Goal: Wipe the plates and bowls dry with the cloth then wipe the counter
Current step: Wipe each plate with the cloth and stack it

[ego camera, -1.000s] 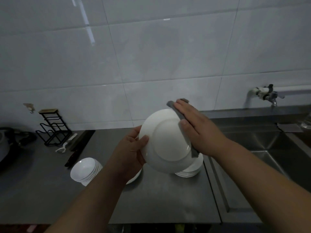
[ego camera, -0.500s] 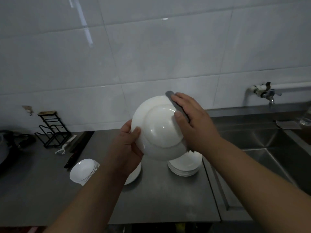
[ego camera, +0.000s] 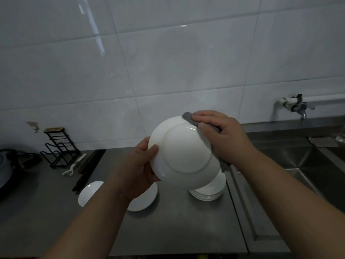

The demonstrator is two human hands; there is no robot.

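The left grip [ego camera: 139, 170] grasps the left rim of a white plate [ego camera: 183, 153], held tilted above the bench [ego camera: 177, 227] with its underside facing up. The right grip [ego camera: 225, 136] presses a grey cloth [ego camera: 188, 117] on the plate's upper right rim, fingers curled over it. A stack of plates [ego camera: 209, 191] sits near the bench's right edge, beside the sink [ego camera: 306, 161].

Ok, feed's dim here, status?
Left hand grips plate rim. Right hand presses cloth on its underside. Nothing obstructing.
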